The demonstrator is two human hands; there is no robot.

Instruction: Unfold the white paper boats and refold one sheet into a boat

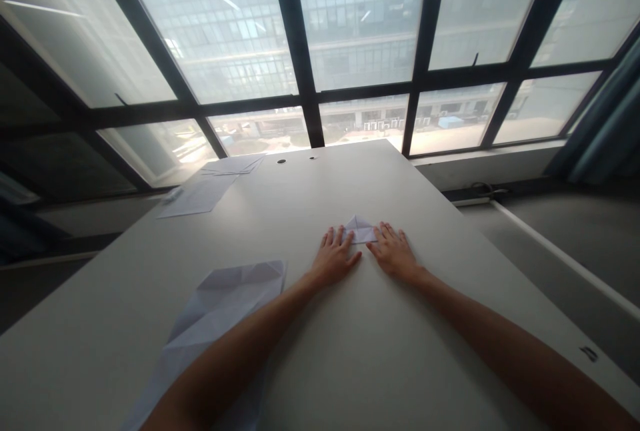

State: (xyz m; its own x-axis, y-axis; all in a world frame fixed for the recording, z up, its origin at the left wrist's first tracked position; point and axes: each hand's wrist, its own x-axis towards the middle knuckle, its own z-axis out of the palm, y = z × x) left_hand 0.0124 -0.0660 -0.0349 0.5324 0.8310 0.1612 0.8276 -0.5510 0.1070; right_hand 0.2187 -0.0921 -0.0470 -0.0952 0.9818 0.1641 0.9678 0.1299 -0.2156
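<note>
A small folded piece of white paper (358, 229) lies on the white table (320, 364), its pointed top facing the window. My left hand (335, 256) lies flat, its fingertips on the left end of the folded paper. On the opposite end rest the fingers of my right hand (394, 251), also stretched out. The thumbs point toward each other just below the paper's near edge. Both palms face down, and the hands cover the paper's two side corners.
A large creased sheet of paper (220, 304) lies to the left, partly under my left forearm. Several printed sheets (200, 194) sit at the table's far left edge. A small dark object (589, 353) is near the right edge. Tall windows (360, 17) stand beyond the table.
</note>
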